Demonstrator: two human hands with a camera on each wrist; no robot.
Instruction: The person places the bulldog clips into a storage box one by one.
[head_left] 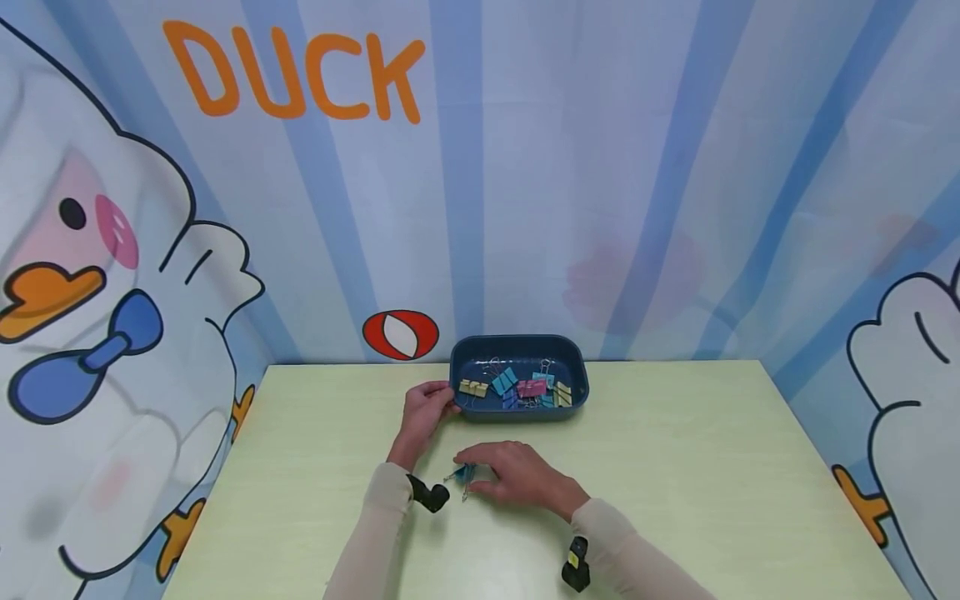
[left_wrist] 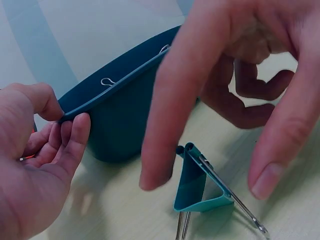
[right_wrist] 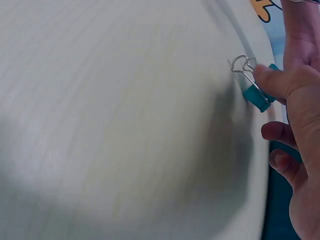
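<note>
A dark blue plastic box point(head_left: 480, 412) stands at the table's far edge with several binder clips in it. My left hand point(head_left: 426, 412) pinches its left rim between thumb and fingers. Nearer to me, a single teal binder clip point(left_wrist: 215, 204) has its wire handles spread apart. Over this clip is my right hand point(head_left: 519, 475), index finger and thumb wide on either side of it. In the left wrist view a gap shows between the thumb point(left_wrist: 272, 175) and the clip. Whether the index fingertip touches it, I cannot tell.
Inside the box lie yellow clips point(head_left: 473, 387), a pink clip point(head_left: 532, 388) and blue ones point(head_left: 504, 381). The pale table point(head_left: 675, 467) backs onto a curtain point(head_left: 540, 167) printed with ducks. A black wrist camera point(head_left: 576, 567) sits on my right sleeve.
</note>
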